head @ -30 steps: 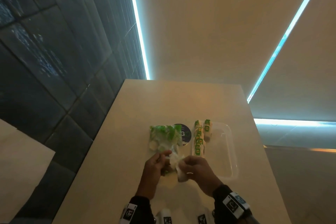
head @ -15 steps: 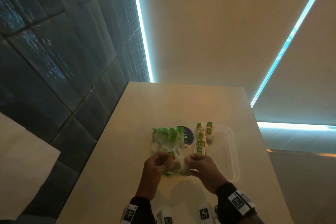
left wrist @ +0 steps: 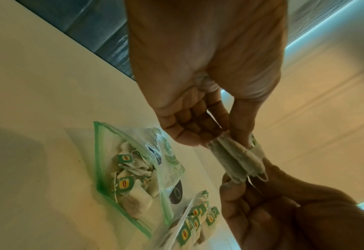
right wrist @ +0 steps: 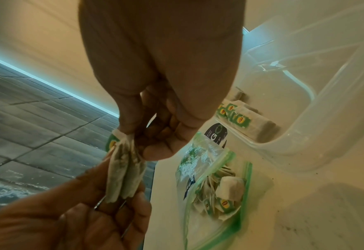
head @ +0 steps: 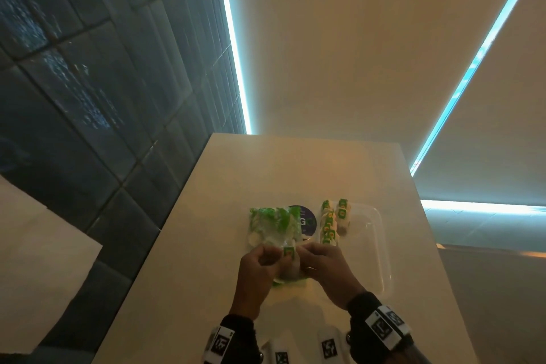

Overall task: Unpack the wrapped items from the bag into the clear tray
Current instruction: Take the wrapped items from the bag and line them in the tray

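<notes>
Both hands meet above a pale beige table (head: 206,245), the left hand (head: 254,272) and the right hand (head: 328,269) each pinching an end of 1 white paper-wrapped tea bag with a green tag (left wrist: 234,160), held clear of the surface. Behind them lies a clear green-edged zip bag (head: 273,224) of similar tea bags. Just right of it, a clear plastic tray (head: 381,245) holds several wrapped tea bags (head: 332,223).

Pale folded tea bag (left wrist: 234,160), pinched aloft
</notes>
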The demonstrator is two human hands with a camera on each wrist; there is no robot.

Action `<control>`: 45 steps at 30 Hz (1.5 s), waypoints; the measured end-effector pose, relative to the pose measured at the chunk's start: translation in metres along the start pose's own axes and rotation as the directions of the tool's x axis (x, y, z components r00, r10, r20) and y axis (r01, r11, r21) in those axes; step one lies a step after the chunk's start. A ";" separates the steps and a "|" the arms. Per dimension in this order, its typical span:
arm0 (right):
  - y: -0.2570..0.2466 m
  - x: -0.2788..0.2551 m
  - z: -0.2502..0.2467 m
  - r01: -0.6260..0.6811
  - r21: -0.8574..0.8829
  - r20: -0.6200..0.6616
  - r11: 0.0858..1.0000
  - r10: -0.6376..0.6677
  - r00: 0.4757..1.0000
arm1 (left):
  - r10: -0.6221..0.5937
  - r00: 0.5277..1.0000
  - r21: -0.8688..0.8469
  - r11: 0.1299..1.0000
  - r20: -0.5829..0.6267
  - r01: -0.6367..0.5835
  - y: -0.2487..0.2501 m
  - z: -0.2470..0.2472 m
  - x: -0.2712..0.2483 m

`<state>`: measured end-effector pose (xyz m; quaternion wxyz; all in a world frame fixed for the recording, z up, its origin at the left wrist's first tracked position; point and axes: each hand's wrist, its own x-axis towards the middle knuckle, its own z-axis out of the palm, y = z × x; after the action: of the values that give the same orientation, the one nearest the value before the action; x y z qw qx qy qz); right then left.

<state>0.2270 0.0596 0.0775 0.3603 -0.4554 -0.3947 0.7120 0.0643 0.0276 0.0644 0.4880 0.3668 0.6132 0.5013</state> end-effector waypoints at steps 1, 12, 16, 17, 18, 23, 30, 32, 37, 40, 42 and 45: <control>-0.001 -0.001 0.001 -0.002 0.009 0.014 1.000 0.002 1.000 | 0.001 1.000 -0.004 1.000 -0.019 -0.001 0.000 0.000 0.000; -0.001 -0.004 0.008 0.085 -0.091 -0.117 0.992 -0.095 0.989 | -0.021 0.999 0.188 0.982 0.042 0.013 -0.010 -0.003 0.003; -0.001 -0.005 0.010 0.084 -0.081 -0.118 0.993 -0.093 0.989 | -0.028 1.000 0.209 0.978 0.012 0.025 -0.011 -0.003 0.005; -0.001 -0.005 0.010 0.082 -0.078 -0.115 0.994 -0.091 0.989 | -0.032 0.999 0.204 0.978 0.007 0.030 -0.011 -0.003 0.004; -0.001 -0.005 0.010 0.078 -0.075 -0.112 0.994 -0.087 0.990 | -0.034 0.999 0.194 0.980 0.003 0.033 -0.012 -0.003 0.004; 0.001 -0.005 0.009 0.039 -0.093 -0.111 0.995 -0.049 0.993 | -0.015 1.000 0.192 0.981 0.017 0.011 -0.013 -0.002 0.003; 0.005 0.001 -0.004 0.012 -0.197 -0.276 0.980 -0.067 0.959 | -0.006 1.000 0.478 0.879 0.006 0.002 -0.034 -0.013 0.002; 0.007 0.002 -0.012 0.003 -0.201 -0.316 0.980 -0.068 0.946 | 0.004 0.999 0.620 0.785 -0.034 0.018 -0.047 -0.021 0.001; 0.009 0.002 -0.021 -0.020 -0.163 -0.320 0.986 -0.033 0.947 | 0.040 0.999 0.704 0.709 0.011 -0.036 -0.065 -0.010 -0.001; 0.008 0.000 -0.021 -0.031 -0.139 -0.299 0.990 -0.012 0.954 | 0.112 0.990 0.735 0.664 0.086 -0.139 -0.070 0.000 0.003; 0.007 -0.001 -0.022 -0.032 -0.127 -0.294 0.991 -0.006 0.956 | 0.135 0.985 0.758 0.631 0.103 -0.166 -0.072 0.006 0.007; 0.006 -0.003 -0.025 -0.031 -0.112 -0.305 0.993 -0.004 0.952 | 0.185 0.977 0.804 0.560 0.111 -0.197 -0.073 0.014 0.011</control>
<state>0.2499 0.0604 0.0660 0.3851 -0.5825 -0.3717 0.6118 0.0778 0.0246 -0.0091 0.2136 0.6163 0.7274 0.2133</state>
